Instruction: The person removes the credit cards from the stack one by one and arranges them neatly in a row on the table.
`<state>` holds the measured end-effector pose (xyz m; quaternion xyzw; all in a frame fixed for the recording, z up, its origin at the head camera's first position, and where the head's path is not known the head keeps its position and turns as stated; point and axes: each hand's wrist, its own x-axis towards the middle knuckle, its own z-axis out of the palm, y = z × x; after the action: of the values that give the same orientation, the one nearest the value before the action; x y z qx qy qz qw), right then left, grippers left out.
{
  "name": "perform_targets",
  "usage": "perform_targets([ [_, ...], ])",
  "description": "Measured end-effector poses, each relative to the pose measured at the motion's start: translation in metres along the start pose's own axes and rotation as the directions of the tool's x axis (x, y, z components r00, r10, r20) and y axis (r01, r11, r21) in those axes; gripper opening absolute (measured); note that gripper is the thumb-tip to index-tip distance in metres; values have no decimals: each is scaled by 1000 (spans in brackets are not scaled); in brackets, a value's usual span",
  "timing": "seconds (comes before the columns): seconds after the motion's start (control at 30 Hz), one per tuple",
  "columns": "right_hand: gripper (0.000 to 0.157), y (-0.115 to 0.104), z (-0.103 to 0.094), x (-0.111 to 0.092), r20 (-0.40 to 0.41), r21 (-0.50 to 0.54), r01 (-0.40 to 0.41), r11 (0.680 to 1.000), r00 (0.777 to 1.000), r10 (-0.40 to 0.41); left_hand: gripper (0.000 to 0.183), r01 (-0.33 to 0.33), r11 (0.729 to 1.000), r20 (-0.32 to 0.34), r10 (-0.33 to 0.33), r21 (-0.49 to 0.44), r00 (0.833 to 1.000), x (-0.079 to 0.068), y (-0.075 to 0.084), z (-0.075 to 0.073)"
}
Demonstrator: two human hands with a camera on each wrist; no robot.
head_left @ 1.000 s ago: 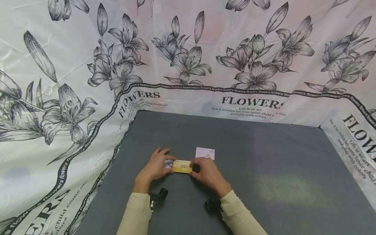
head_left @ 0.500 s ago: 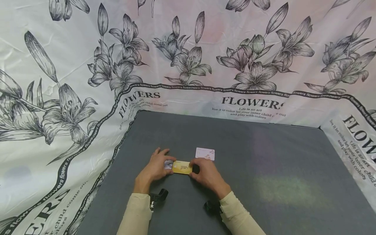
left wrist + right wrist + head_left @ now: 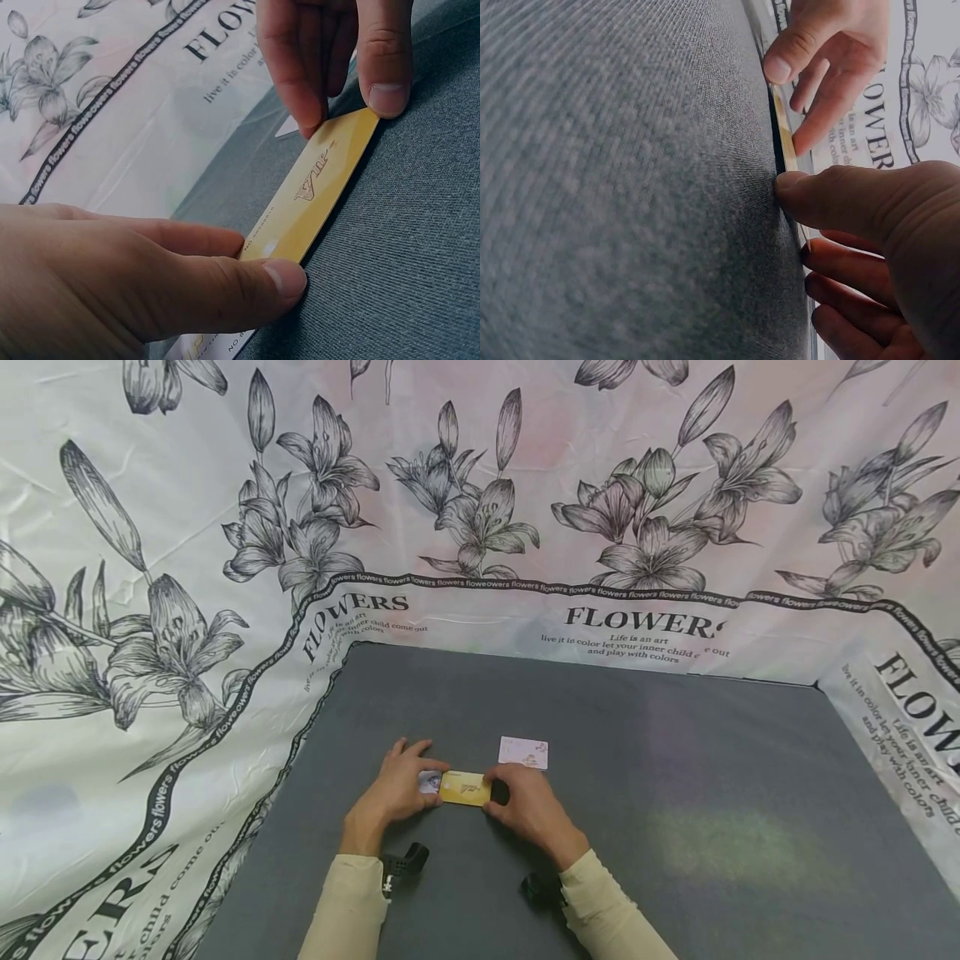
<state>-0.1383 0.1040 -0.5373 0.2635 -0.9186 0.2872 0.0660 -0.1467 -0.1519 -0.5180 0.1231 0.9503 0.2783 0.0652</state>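
Observation:
A yellow card (image 3: 467, 788) with VIP lettering lies low over the dark cloth between my two hands. My left hand (image 3: 393, 785) has its thumb and index fingertip at opposite long edges of the card's left end, where it meets a pale printed card (image 3: 430, 781). Most of that pale card is hidden under the left hand. At the other end, my right hand (image 3: 528, 802) pinches the yellow card's corners between thumb and index finger. The left wrist view shows the yellow card (image 3: 311, 191) with both thumbs along its near edge.
A pinkish-white card (image 3: 524, 752) lies just beyond the right hand, partly covered by its fingers. Dark grey cloth (image 3: 720, 777) covers the table. White flower-printed fabric (image 3: 480, 610) hangs behind and at both sides.
The yellow card has shifted slightly toward me, and its right end sits a little lower. Both hands keep almost the same place and hold.

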Motion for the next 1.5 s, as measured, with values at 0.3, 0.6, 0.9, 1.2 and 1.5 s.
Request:
perform_targets([
  [0.3, 41, -2, -2, 0, 18, 29, -33, 999, 999, 32, 46, -9, 1000, -8, 9, -5, 1000, -2, 2, -1],
  [0.6, 45, -1, -1, -1, 21, 22, -24, 999, 1000, 23, 47, -15, 1000, -11, 15, 1, 1000, -2, 2, -2],
  [0.9, 46, 1, -4, 0, 10, 27, 14, 1000, 1000, -14, 52, -30, 1000, -5, 30, 2, 1000, -1, 1, -4],
  [1.2, 53, 10, -19, 2, -16, 10, -22, 1000, 1000, 22, 60, -93, 995, -8, 93, 35, 996, 9, 8, -15],
  [1.5, 58, 23, -45, 4, -50, 26, -70, 997, 996, 71, 68, -122, 992, 42, 123, -19, 992, 33, 24, -22],
])
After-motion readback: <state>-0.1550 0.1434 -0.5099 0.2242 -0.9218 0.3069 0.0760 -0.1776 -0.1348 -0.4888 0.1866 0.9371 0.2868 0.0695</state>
